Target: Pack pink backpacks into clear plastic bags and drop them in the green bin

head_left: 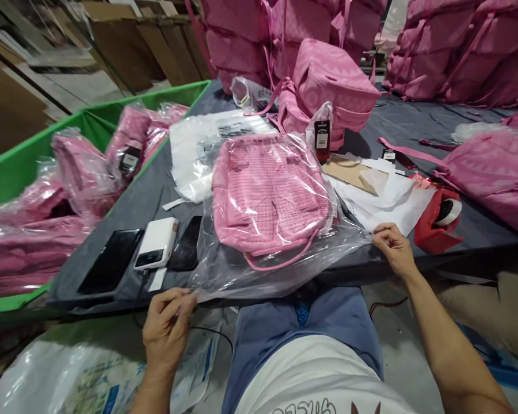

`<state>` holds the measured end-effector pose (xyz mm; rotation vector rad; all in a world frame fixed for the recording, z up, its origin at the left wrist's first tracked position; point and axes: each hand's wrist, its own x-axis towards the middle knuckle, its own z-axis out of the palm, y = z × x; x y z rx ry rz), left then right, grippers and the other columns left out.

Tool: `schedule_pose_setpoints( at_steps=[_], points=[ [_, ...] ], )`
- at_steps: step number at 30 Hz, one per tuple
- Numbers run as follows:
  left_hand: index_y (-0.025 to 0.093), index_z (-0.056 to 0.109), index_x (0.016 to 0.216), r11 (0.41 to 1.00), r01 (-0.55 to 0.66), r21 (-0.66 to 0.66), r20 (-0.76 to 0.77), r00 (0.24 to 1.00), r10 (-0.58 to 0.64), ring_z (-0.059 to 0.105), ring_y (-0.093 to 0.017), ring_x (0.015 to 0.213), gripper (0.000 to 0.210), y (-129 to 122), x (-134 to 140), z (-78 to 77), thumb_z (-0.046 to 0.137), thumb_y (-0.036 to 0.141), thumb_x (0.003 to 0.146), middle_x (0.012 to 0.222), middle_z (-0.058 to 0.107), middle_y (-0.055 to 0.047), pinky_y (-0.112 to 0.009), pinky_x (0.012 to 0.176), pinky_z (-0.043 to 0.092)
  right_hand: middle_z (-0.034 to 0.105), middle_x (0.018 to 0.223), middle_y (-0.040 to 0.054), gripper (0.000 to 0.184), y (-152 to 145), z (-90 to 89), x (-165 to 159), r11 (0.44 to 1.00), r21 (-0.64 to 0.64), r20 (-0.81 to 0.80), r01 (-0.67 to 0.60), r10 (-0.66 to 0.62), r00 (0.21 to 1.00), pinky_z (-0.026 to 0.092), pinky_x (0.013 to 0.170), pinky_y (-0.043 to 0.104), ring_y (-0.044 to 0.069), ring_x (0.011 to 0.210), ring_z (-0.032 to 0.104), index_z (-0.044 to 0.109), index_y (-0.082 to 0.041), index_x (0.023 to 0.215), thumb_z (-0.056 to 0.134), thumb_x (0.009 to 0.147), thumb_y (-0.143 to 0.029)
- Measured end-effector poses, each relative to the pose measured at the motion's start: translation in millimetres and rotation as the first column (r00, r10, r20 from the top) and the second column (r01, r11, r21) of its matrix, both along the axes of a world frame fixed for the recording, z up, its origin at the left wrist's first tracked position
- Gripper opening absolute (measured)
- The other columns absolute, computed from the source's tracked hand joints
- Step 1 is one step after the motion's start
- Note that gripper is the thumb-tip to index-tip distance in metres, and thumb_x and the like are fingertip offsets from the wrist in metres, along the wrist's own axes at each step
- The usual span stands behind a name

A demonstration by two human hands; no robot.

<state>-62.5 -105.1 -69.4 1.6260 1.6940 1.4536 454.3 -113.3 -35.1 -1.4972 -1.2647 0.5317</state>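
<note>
two hands of ours pinch the open end of a clear plastic bag point(280, 253) that lies on the dark grey table point(414, 123), just at its near edge. our left hand point(167, 329) has thumb and fingers closed on the bag's near left corner, off the table edge; our right hand point(395, 248) is closed on the bag's right corner, resting on the table top. inside the bag lies a pink backpack point(270, 192), flat, its handle loop toward us. just left of the bag we see a black phone point(185, 244), a white power bank point(156, 243) and a second dark phone point(111, 268). right of our right hand stands a red tape dispenser point(438, 221), on white sheets point(392, 201). further left, bagged pink backpacks fill a green bin point(21, 167).
</note>
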Motion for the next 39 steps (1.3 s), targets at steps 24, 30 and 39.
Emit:
schedule_pose_setpoints(
  at_steps=[24,30,39],
  points=[
    [0.018,0.063,0.123,0.904,0.307,0.297,-0.739,0.673,0.015,0.062,-0.032,0.115,0.052,39.8,149.5,36.7,0.06,0.061,0.095,0.108,0.071,-0.012,-0.055,0.121,0.016,0.036,0.051,-0.0089,0.043,63.2,-34.1,-44.2,0.985,0.052,-0.018,0.164,-0.163,0.986,0.032,0.048,0.027,0.013,0.044,0.036,0.059,-0.023,0.086,0.048,0.096,-0.063],
    [0.019,0.064,0.092,0.894,0.393,0.215,-0.784,0.616,-0.082,0.061,-0.028,0.099,0.029,54.5,147.7,57.5,0.063,0.047,0.098,0.091,0.068,-0.007,-0.051,0.112,0.027,0.038,0.051,-0.0079,0.045,63.4,-35.6,-44.9,0.983,0.057,-0.05,0.176,-0.173,0.984,0.032,0.048,0.027,0.013,0.045,0.038,0.058,-0.023,0.085,0.047,0.095,-0.065],
    [0.023,0.07,0.086,0.856,0.514,0.058,-0.648,0.671,-0.359,0.061,-0.023,0.094,0.022,69.7,132.7,62.4,0.056,0.029,0.101,0.082,0.071,-0.002,-0.045,0.102,0.034,0.039,0.05,-0.0078,0.05,62.6,-33.8,-45.5,0.979,0.029,-0.121,0.202,-0.197,0.973,0.034,0.049,0.028,0.014,0.045,0.04,0.055,-0.024,0.087,0.045,0.092,-0.073]
  ],
)
